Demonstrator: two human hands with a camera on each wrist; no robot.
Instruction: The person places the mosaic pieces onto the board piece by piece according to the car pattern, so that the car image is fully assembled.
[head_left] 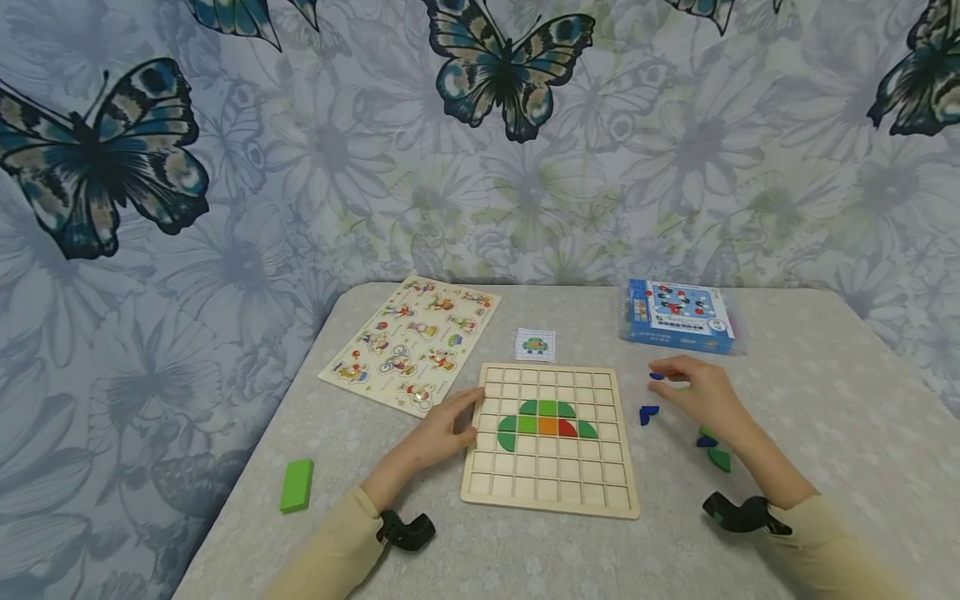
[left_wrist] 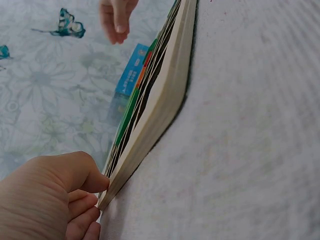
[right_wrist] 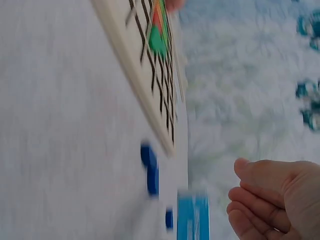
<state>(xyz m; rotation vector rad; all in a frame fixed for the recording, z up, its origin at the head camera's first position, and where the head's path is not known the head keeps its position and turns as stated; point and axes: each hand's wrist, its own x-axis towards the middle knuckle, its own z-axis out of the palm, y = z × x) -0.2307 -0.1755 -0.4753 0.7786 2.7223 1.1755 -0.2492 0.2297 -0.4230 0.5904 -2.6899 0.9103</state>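
A square wooden grid board (head_left: 551,492) lies flat, with green, orange and red tiles set in its middle cells. My left hand (head_left: 442,429) rests at its left edge, thumb and fingertips touching the rim, as the left wrist view shows too. To the right of the board, my right hand (head_left: 697,392) is above the table, thumb and fingers loosely bent and nothing seen between them. Below its fingertips is a small blue piece (right_wrist: 169,219). Closer to the board sit joined-looking blue pieces (head_left: 648,414). Green and blue pieces (head_left: 719,459) lie beside the right forearm, partly covered.
Behind the board is a small pattern card (head_left: 536,344) with a similar tile picture. A cream picture sheet (head_left: 420,342) lies back left, a blue box (head_left: 678,317) back right. One green block (head_left: 297,485) is at the left. A butterfly-patterned wall rises behind the table.
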